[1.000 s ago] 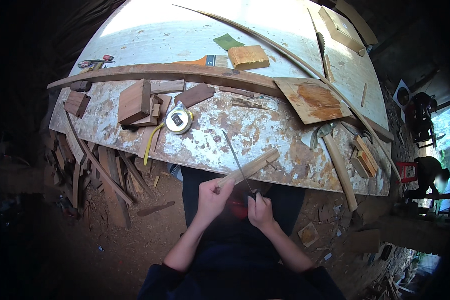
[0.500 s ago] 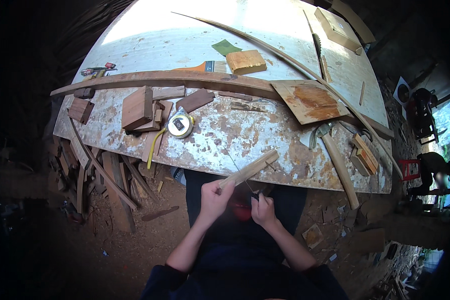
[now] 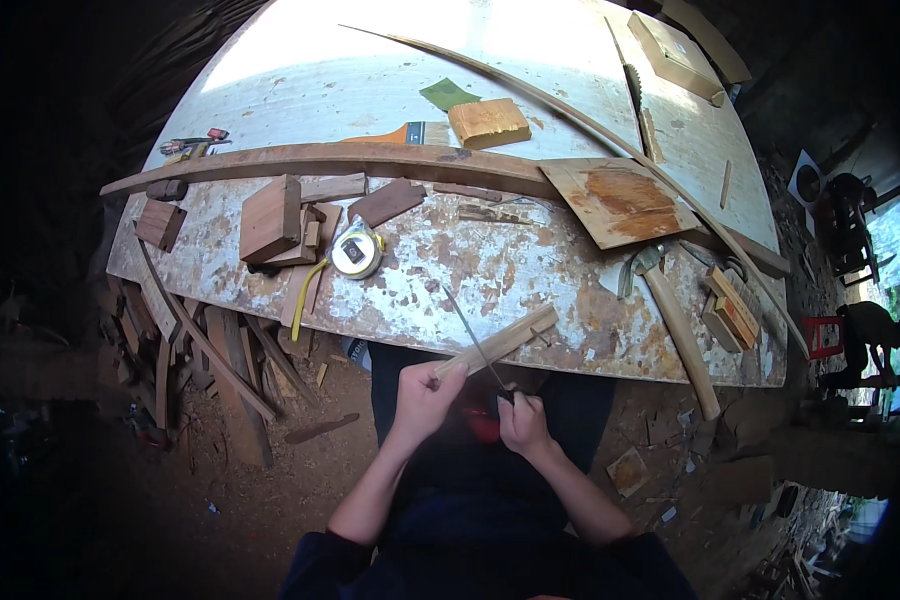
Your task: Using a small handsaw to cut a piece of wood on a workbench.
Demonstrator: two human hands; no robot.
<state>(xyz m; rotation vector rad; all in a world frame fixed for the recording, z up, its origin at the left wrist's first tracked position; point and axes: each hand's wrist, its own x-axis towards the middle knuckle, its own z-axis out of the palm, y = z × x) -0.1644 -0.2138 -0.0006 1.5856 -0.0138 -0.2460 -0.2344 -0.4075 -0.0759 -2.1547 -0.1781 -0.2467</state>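
My left hand (image 3: 426,398) is closed around the near end of a pale wooden strip (image 3: 515,338), thumb on top. Its far end reaches over the table's front edge, beside a nail (image 3: 542,338). In my right hand (image 3: 525,422) is the dark handle of what looks like a slim file (image 3: 466,322). The file's thin metal shaft slants up and left across the strip and appears to touch it. Both hands are just off the table's front edge, above my lap.
On the paint-worn table (image 3: 420,290) lie a tape measure (image 3: 356,252), a hammer (image 3: 676,330), a paintbrush (image 3: 410,133), a stained board (image 3: 620,202), wood blocks (image 3: 270,218) and a long beam (image 3: 350,158). Scrap wood (image 3: 235,370) leans below at the left. A red stool (image 3: 822,338) stands at the right.
The file's shaft has moved up and left across the strip and looks broader now. My right hand has shifted slightly left; my left hand stays almost still.
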